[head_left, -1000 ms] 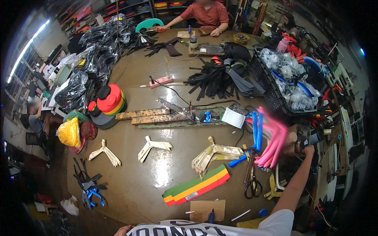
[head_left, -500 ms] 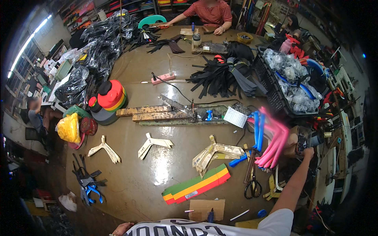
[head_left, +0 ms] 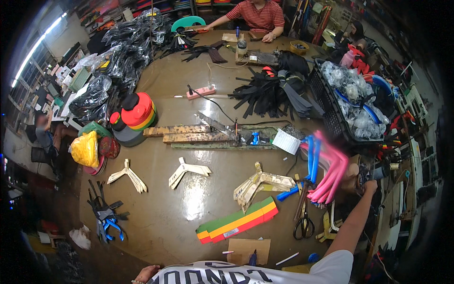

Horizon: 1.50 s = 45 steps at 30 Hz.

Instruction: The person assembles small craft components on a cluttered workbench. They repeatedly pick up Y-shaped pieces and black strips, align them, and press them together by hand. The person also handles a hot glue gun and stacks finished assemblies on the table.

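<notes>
My right arm stretches out to the right, and my right hand (head_left: pixel 370 185) is at a dark object beside a small cardboard box (head_left: pixel 351 174). Its fingers look curled, but the grip is too small to make out. Just left of it lies a bundle of pink curved strips (head_left: pixel 332 171) with blue ones (head_left: pixel 312 154) alongside. My left hand (head_left: pixel 144 273) shows only partly at the lower edge, near the table's rim, holding nothing that I can see. A striped green, yellow and red foam strip (head_left: pixel 238 223) lies in front of me.
On the brown table (head_left: pixel 179 208) lie wooden V-shaped pieces (head_left: pixel 261 183), black scissors (head_left: pixel 304 222), wooden slats (head_left: pixel 189 134), black straps (head_left: pixel 272 92) and a pink power strip (head_left: pixel 200 92). A black crate (head_left: pixel 331 118) of bagged items stands right. A person in a striped shirt (head_left: pixel 257 16) sits opposite.
The view has shifted slightly. My right hand stays at the dark object on the right, and nothing on the table has visibly moved.
</notes>
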Tool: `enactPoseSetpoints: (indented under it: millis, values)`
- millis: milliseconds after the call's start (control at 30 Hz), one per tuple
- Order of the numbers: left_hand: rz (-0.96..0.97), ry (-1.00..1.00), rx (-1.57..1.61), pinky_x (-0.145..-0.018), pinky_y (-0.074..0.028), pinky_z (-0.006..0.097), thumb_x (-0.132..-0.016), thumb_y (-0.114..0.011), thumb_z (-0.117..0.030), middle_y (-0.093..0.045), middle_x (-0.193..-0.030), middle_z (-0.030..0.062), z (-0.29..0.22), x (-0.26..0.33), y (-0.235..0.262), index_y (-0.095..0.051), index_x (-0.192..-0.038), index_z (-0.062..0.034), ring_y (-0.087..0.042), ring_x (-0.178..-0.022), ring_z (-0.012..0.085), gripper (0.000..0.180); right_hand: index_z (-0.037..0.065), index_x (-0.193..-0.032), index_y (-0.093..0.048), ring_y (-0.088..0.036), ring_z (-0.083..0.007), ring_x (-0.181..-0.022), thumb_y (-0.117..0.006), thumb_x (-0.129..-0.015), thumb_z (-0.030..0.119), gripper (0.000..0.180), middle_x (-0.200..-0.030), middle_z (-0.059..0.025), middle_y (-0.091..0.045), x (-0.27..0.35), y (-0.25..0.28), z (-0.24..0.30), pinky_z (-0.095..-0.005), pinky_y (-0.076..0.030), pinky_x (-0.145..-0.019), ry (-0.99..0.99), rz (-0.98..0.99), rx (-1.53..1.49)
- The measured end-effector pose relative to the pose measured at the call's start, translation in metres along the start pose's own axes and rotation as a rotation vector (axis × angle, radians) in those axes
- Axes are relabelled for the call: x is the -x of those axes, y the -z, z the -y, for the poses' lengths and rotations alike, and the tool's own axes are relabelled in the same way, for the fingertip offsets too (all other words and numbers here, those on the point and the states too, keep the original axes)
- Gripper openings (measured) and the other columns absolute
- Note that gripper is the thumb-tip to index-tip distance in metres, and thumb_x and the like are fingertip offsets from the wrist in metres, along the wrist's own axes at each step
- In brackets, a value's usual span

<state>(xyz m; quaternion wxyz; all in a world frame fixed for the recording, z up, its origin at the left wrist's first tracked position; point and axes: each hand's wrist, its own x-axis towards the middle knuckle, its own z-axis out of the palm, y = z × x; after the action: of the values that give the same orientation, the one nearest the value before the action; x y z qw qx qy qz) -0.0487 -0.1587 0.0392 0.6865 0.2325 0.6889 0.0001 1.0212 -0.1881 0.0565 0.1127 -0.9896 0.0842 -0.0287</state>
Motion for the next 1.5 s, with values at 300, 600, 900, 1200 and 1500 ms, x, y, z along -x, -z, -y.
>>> enactPoseSetpoints:
  millis: [300,600,900,1200,1500]
  values:
    - [-0.043,-0.066,-0.01,-0.066,-0.049,0.03,-0.101,-0.05,-0.029,-0.068,-0.088,0.0102,-0.077,0.016,-0.01,-0.064,-0.102,0.0019,-0.059,-0.071,0.0153,0.034,0.001,-0.078,-0.067,-0.063,-0.0194,-0.059,-0.065,-0.087,0.013,0.015,-0.069,-0.0106,-0.065,0.047,0.057,-0.01,-0.0311,-0.052,-0.055,-0.023,-0.217,-0.282]
    - [0.14,-1.032,-0.379,-0.072,-0.046,0.025,-0.097,-0.06,-0.03,-0.063,-0.085,0.0007,-0.302,-0.013,-0.158,-0.068,-0.111,-0.0015,-0.054,-0.078,0.0078,0.033,-0.003,-0.127,-0.055,-0.064,-0.0166,-0.095,-0.059,-0.096,0.012,0.035,-0.112,-0.012,-0.065,0.467,0.06,0.082,-0.028,-0.053,-0.078,0.532,1.437,-1.363]
    - [0.543,-0.957,-0.053,-0.077,-0.048,0.024,-0.096,-0.062,-0.021,-0.067,-0.095,0.0018,-0.389,0.017,-0.195,-0.066,-0.117,-0.0013,-0.059,-0.083,0.0072,0.029,-0.001,-0.115,-0.06,-0.058,-0.0148,-0.085,-0.054,-0.098,0.011,0.021,-0.098,-0.008,-0.063,0.623,0.087,0.138,-0.028,-0.05,-0.077,0.079,2.277,-1.313]
    - [0.399,-0.868,0.082,-0.07,-0.051,0.023,-0.091,-0.07,-0.02,-0.068,-0.088,0.0029,-0.386,-0.038,-0.162,-0.068,-0.11,0.0009,-0.061,-0.075,0.0086,0.029,0.0,-0.112,-0.061,-0.057,-0.012,-0.086,-0.055,-0.099,0.019,0.023,-0.1,-0.0065,-0.064,0.662,0.039,0.159,-0.0258,-0.049,-0.075,0.198,2.083,-1.102]
    - [-0.072,-1.445,-0.428,-0.061,-0.047,0.028,-0.088,-0.07,-0.018,-0.068,-0.076,0.0118,-0.507,-0.144,-0.199,-0.071,-0.1,0.0019,-0.06,-0.065,0.0131,0.023,0.007,-0.099,-0.061,-0.054,-0.0315,-0.093,-0.057,-0.091,0.023,0.018,-0.103,-0.0122,-0.058,0.668,-0.107,0.176,-0.0429,-0.045,-0.082,1.214,0.248,-0.513]
